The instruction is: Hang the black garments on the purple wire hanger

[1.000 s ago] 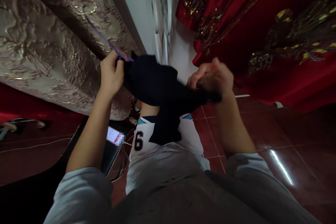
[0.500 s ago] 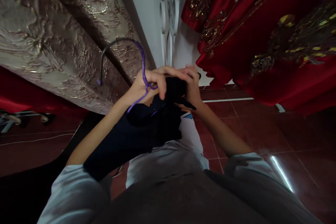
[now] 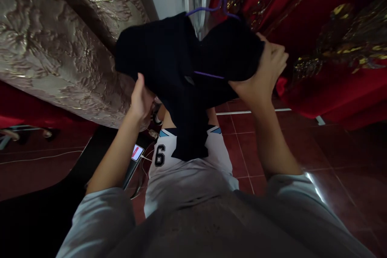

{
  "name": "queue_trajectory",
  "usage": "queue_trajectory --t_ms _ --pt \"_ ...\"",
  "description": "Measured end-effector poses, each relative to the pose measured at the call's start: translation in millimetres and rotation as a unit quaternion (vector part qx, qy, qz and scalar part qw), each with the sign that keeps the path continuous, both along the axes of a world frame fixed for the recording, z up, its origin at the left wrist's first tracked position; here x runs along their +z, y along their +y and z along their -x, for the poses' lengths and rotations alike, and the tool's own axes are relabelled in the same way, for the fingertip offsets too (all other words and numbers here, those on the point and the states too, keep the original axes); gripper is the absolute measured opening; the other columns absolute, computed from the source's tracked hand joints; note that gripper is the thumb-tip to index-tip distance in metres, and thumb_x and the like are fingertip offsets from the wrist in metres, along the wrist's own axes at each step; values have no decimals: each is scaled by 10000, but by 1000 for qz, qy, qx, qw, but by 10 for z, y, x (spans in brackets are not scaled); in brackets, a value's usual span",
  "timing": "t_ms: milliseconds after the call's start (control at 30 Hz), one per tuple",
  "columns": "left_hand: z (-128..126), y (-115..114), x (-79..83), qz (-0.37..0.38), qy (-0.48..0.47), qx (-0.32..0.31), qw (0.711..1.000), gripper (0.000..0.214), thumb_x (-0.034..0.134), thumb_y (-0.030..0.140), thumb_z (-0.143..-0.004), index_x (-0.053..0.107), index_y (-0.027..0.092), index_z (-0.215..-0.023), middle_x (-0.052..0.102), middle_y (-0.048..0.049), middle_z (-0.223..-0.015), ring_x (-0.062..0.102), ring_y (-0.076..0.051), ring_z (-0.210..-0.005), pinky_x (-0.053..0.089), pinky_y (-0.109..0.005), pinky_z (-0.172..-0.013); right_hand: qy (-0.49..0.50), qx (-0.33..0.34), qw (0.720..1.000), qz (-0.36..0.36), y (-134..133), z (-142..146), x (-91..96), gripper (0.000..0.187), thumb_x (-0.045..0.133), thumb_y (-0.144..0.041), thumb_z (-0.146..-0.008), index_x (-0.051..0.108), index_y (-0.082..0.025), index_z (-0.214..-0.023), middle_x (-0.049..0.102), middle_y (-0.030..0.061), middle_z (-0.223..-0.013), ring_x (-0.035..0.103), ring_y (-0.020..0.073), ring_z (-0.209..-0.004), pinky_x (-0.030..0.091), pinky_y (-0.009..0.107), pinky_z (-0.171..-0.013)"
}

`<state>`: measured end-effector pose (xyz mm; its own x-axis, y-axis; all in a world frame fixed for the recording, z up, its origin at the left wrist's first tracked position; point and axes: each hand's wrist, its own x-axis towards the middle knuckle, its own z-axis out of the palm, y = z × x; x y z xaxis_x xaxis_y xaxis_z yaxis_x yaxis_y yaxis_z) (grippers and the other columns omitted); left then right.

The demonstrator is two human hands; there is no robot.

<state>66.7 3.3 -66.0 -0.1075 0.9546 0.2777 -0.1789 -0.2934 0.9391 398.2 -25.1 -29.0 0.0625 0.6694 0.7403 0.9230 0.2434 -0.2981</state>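
A dark navy garment, its exact kind unclear, hangs on a purple clothes hanger. The hanger's neck rises toward the top of the view, and part of its lower bar shows through an opening in the cloth. My right hand grips the garment's right end, thumb underneath and fingers around the far side. At the left, my left hand is beside the garment's lower edge, thumb stretched upward and apart from the fingers. Those fingers are partly hidden, and I see no cloth clearly pinched in them.
Beige textured fabric hangs close on the left. Red cloth with gold sequins hangs on the right, near my right hand. A lit phone with a white cable lies on a dark surface by my left forearm. Red tiles cover the floor.
My hands have moved apart from being close together over bunched cloth. The garment is now spread between them, and the hanger has swung from the left to the upper right.
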Motion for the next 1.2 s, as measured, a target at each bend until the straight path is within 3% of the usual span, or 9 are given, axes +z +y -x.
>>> queue_trajectory --t_ms 200,400,500,567,667,800,1000,1100,1200 --pt "-29 -131 -35 -6 -61 84 995 494 818 393 -828 651 291 -1282 616 -18 -1469 514 -249 -1444 417 -407 -1236 -9 99 994 39 -139 87 234 772 712 -473 -838 431 -260 -1525 500 185 -1311 432 422 -1258 375 681 -1019" --pt "-78 -397 -169 55 -117 127 983 466 795 334 -850 673 234 -1289 652 -53 -1426 543 -252 -1418 412 -407 -1242 16 144 989 27 -296 -17 186 694 688 -430 -843 479 -323 -1496 442 124 -1498 332 401 -1448 310 688 -1139" --pt "-213 -507 -250 103 -186 115 970 412 740 303 -889 672 207 -1284 656 -71 -1417 565 -248 -1399 443 -410 -1219 118 141 983 -4 -321 282 -116 649 662 -499 -867 496 -280 -1455 455 129 -1495 333 389 -1482 356 658 -1144" --pt "-302 -572 -292 151 -207 100 961 375 696 307 -921 669 216 -1284 647 -66 -1430 554 -239 -1411 450 -417 -1213 252 112 961 -15 -294 612 -450 570 598 -525 -914 497 -242 -1398 530 149 -1373 487 346 -1370 450 591 -1081" --pt "-383 -651 -320 198 -217 86 952 358 673 296 -937 666 218 -1286 625 -60 -1459 538 -239 -1427 452 -427 -1213 415 102 897 112 -214 1114 -961 485 635 -558 -888 544 -217 -1221 640 119 -1101 648 272 -1064 550 438 -889" --pt "-375 -713 -333 209 -211 90 951 392 668 290 -946 648 225 -1332 630 -54 -1455 529 -238 -1434 439 -438 -1224 454 192 823 283 -182 1424 -1312 367 558 -520 -911 511 -217 -709 556 22 -663 551 168 -648 464 317 -641" --pt "-266 -706 -475 159 -169 132 964 455 753 341 -887 654 234 -1319 635 -62 -1447 545 -250 -1415 433 -418 -1221 511 174 812 224 -319 1174 -1241 310 680 -505 -844 603 -206 -866 603 5 -727 555 150 -656 448 284 -614" --pt "-188 -656 -553 123 -113 139 976 402 778 379 -861 680 235 -1223 680 -74 -1362 580 -256 -1366 445 -406 -1198 499 193 809 243 -370 1075 -1103 377 667 -555 -867 599 -201 -756 545 -1 -639 505 135 -595 408 283 -577" --pt "-137 -633 -615 38 -22 259 965 336 729 329 -870 646 214 -1174 678 -78 -1283 613 -233 -1283 439 -393 -1176 487 191 812 259 -433 1099 -1011 522 610 -625 -902 502 -212 -601 429 -12 -556 431 124 -561 360 282 -546"
